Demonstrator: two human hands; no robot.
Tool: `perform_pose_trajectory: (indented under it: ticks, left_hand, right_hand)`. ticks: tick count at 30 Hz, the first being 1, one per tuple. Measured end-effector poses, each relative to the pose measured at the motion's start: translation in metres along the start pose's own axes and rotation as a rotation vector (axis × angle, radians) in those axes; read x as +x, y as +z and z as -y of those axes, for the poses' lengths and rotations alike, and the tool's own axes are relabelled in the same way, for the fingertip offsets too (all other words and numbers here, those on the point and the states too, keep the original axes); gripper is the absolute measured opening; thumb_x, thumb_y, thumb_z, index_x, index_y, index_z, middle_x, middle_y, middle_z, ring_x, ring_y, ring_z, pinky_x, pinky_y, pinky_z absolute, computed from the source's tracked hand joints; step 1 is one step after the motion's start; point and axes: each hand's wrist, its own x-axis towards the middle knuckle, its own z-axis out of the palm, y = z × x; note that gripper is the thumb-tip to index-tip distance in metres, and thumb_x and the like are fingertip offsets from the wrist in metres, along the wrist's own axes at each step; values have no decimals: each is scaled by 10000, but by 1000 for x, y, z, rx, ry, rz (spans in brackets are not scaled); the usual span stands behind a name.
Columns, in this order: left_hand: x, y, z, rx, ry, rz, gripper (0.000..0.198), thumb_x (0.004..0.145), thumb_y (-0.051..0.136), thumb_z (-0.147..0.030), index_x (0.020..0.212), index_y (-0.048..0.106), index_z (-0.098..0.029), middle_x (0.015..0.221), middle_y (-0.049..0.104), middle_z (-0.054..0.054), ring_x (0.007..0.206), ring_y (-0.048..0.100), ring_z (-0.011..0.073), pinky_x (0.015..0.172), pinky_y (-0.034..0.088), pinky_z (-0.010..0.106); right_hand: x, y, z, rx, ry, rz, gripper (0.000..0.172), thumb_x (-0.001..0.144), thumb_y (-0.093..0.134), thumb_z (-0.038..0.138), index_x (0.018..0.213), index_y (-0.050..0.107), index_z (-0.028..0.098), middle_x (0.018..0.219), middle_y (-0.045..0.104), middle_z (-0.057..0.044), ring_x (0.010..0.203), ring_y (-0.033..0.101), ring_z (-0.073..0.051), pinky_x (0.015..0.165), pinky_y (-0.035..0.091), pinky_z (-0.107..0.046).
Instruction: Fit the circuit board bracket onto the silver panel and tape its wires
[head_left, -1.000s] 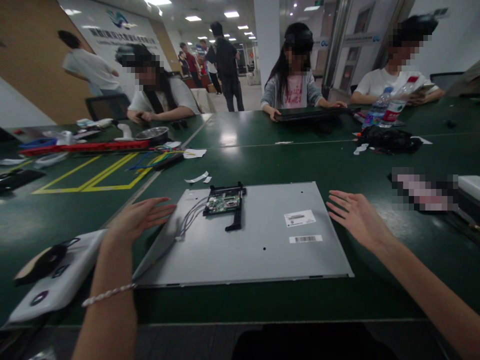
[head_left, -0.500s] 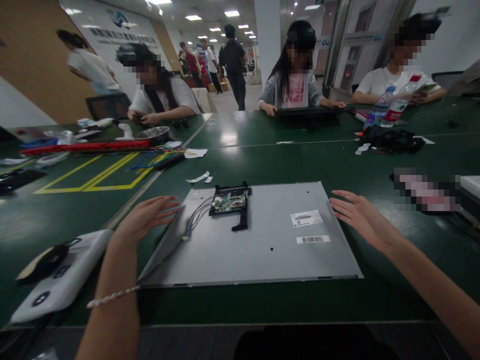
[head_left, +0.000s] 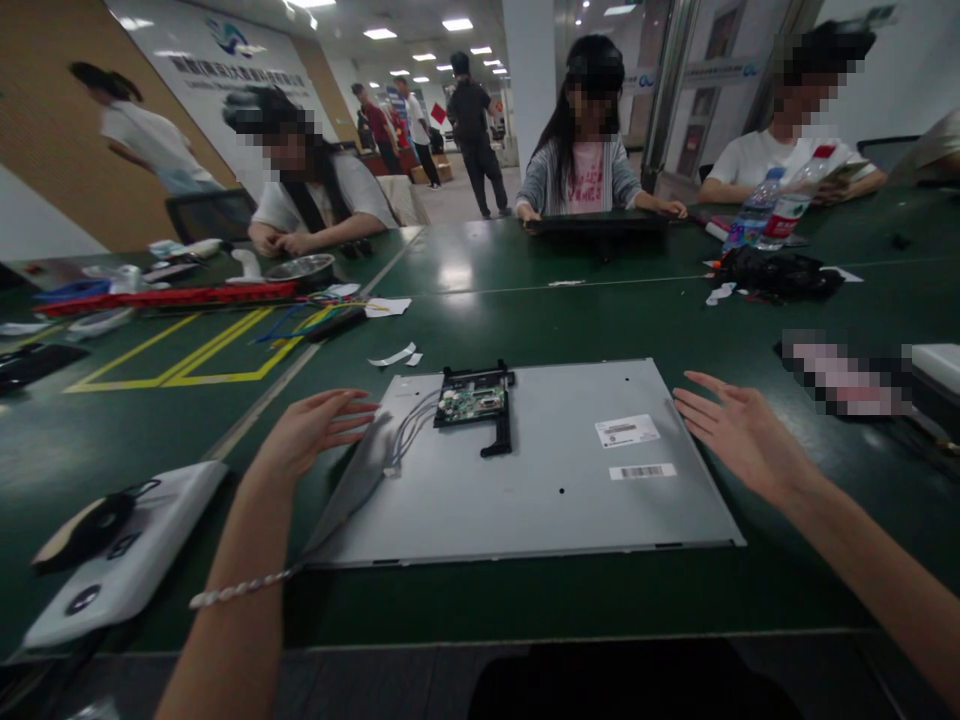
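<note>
green table carried a grey metal panel. left hand and right hand, both open and empty, remained poised at its side edges; nothing grasped.

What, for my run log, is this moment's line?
left hand: open, at left edge of monitor panel | right hand: open, by right edge | circuit board: on panel
</note>
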Motion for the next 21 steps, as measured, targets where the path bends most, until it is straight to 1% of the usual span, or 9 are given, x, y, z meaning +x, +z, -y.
perform_pose_trajectory:
  ticks: [4,9,14,17,21]
  left_hand:
    - [0,7,0,-1,1,5,454,791,712,-433,1117,646,-124,1107,701,173,984,688,252,722,598,294]
    - [-6,18,-1,-13,34,69,452,785,726,-413,1105,653,-103,1066,712,150,957,679,223,742,582,276]
    - [-13,34,-3,-85,16,102,321,814,694,-321,1044,665,-99,956,729,118,863,689,190,714,580,265]
    - [-17,44,-5,-113,-12,80,238,808,674,-300,977,685,-132,902,731,111,802,695,178,664,578,246]
    - [-23,54,-6,-123,9,48,237,772,693,-309,927,694,-130,850,724,106,755,691,170,640,574,236]
  right_hand:
    - [0,-6,-4,4,-33,-42,540,849,513,505,1357,513,323,1478,513,-67,1388,440,-247,1172,305,-415]
    - [2,-22,-2,30,-24,-68,480,842,510,511,1287,560,338,1365,611,-48,1347,494,-229,1177,307,-417]
    - [1,-37,1,56,-28,-142,436,830,504,502,1225,601,347,1266,672,-47,1301,546,-234,1163,335,-408]
    - [0,-44,2,57,-37,-176,421,831,502,509,1200,619,345,1277,668,-52,1298,549,-247,1155,346,-411]
    - [-2,-54,1,2,-67,-172,447,829,509,531,1223,611,348,1315,649,-63,1313,533,-265,1152,336,-434]
